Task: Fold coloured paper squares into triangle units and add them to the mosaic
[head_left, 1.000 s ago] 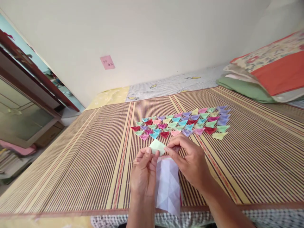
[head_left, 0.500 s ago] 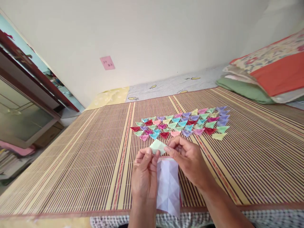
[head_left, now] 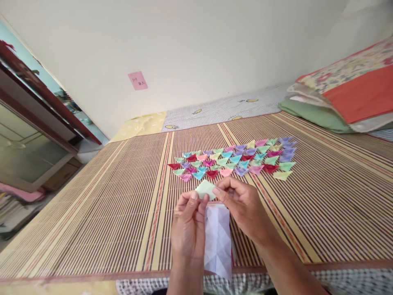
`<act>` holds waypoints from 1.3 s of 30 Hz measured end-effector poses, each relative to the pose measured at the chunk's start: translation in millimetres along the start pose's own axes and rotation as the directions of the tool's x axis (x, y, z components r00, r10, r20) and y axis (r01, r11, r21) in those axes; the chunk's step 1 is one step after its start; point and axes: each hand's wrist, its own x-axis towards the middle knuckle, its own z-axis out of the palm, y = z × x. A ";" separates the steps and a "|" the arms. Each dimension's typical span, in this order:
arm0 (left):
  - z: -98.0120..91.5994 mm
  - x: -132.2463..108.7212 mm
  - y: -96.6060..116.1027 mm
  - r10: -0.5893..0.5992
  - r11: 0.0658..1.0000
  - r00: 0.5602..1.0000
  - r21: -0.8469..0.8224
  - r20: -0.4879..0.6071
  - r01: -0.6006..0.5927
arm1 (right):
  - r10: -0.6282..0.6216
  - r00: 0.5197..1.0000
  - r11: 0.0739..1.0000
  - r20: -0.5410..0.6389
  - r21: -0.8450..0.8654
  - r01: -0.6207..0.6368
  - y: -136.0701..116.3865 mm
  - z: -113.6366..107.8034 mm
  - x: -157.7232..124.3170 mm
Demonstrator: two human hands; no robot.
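A pale green folded paper (head_left: 205, 189) is held up between my two hands, its pointed corner facing away from me. My left hand (head_left: 188, 223) pinches its left end between thumb and fingers. At the right end, my right hand (head_left: 241, 200) grips it with thumb and bent fingers. Below the hands lies a creased white sheet of paper (head_left: 217, 241), on top of a stack whose coloured edges show. Just beyond my hands, rows of small folded paper boats (head_left: 227, 162) in many colours rest on the striped mat.
The striped bamboo mat (head_left: 101, 213) covers the bed. Folded quilts (head_left: 353, 96) are piled at the back right. A white wall (head_left: 196, 53) with a pink note (head_left: 138, 80) rises behind. To the left stands a glass-fronted cabinet (head_left: 27, 143) by a doorway.
Both hands stay on the pale green paper, with only a very slight shift to the right. The paper boats and the white sheet keep their places.
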 end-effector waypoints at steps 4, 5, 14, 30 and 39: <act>1.9 -1.1 -2.4 0.008 1.000 1.000 -0.008 -0.012 -0.008 | 0.019 0.998 0.999 -0.053 0.046 -0.017 3.0 1.4 0.8; 2.3 -1.4 -2.7 -0.002 1.000 1.000 -0.007 -0.011 0.002 | 0.007 0.998 0.998 -0.068 0.055 -0.003 3.9 1.7 1.1; -0.4 -3.4 -4.7 0.042 0.968 0.996 0.245 0.076 -0.059 | -0.099 0.991 0.994 -0.086 0.046 0.103 1.9 2.0 -2.0; -0.4 -8.8 -8.4 0.093 0.921 0.986 0.364 0.137 -0.138 | -0.368 0.921 0.890 -0.124 -0.334 0.310 -6.2 9.4 -9.1; -6.2 -10.9 -7.5 0.171 0.888 0.969 0.398 0.179 -0.230 | -0.007 0.997 0.998 0.073 0.055 0.003 -10.8 2.9 -3.9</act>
